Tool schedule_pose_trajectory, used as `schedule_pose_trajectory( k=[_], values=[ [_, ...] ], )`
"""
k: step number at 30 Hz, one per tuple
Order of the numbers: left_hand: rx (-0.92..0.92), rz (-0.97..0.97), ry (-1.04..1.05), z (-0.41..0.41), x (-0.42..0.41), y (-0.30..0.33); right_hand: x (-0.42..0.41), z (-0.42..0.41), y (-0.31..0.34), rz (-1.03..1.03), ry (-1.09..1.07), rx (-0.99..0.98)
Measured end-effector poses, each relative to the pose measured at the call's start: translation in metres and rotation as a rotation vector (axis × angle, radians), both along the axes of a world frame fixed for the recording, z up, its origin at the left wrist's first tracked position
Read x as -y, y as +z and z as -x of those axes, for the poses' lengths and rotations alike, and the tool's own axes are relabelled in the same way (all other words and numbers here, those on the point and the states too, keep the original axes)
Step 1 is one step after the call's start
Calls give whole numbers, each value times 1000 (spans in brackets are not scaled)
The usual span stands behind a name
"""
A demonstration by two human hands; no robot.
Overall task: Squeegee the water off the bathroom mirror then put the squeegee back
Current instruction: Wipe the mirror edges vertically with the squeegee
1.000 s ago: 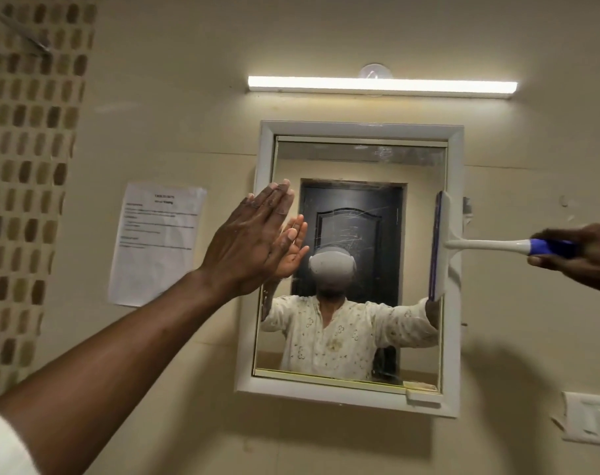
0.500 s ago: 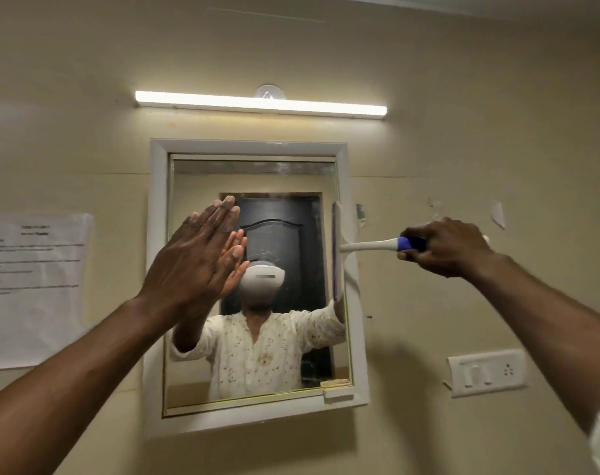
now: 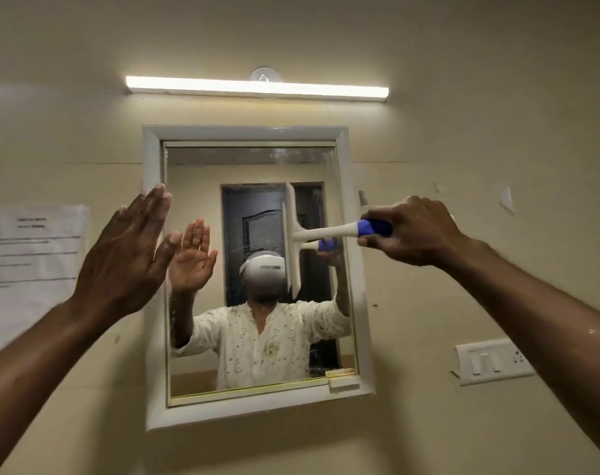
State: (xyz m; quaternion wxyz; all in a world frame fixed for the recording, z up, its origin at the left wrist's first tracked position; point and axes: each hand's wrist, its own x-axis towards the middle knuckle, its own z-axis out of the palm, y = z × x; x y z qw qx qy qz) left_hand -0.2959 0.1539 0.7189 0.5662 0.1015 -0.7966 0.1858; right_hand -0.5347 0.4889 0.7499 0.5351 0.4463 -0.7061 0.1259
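A white-framed mirror (image 3: 153,269) hangs on the beige wall, its glass streaked with water near the top. My right hand (image 3: 411,231) grips the blue end of a white squeegee (image 3: 291,241). The squeegee's blade stands vertical against the glass, right of the mirror's middle. My left hand (image 3: 127,255) is held up flat with fingers together, in front of the mirror's left frame edge. I cannot tell whether it touches the frame. The glass reflects both hands and the person.
A tube light (image 3: 257,87) glows above the mirror. A printed paper sheet (image 3: 28,269) is stuck on the wall at left. A white switch plate (image 3: 494,361) sits at lower right. A small latch (image 3: 341,378) is at the mirror's lower right corner.
The squeegee blade has moved left from the mirror's right edge onto the glass. My right hand followed it leftward. My left hand stays raised by the left frame edge while my view shifted.
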Motion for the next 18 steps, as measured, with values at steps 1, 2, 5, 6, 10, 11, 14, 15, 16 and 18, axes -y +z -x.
schedule_pose_trajectory(
  k=[1, 2, 5, 6, 10, 11, 14, 15, 16, 18],
  values=[
    [-9, -17, 7, -4, 4, -1, 15, -8, -3, -34, 19, -8],
    [-13, -30, 16, -8, 7, -2, 31, -17, -8, -64, 33, -19],
    [3, -41, 58, -17, 12, -7, 81, -38, -26, -126, 80, -28],
    [14, -35, 69, -19, 13, -9, 98, -44, -32, -142, 97, -16],
    [39, -18, 80, -26, 14, -14, 152, -61, -57, -169, 169, 8],
    [39, -17, 79, -28, 14, -15, 161, -63, -63, -177, 180, 19],
    [34, -10, 76, -31, 14, -19, 178, -60, -81, -206, 214, 74],
    [36, -8, 77, -31, 14, -20, 180, -58, -85, -204, 227, 94],
    [38, -9, 77, -31, 14, -21, 181, -55, -89, -198, 240, 116],
    [42, -22, 79, -30, 14, -23, 183, -53, -95, -188, 265, 147]
  ],
)
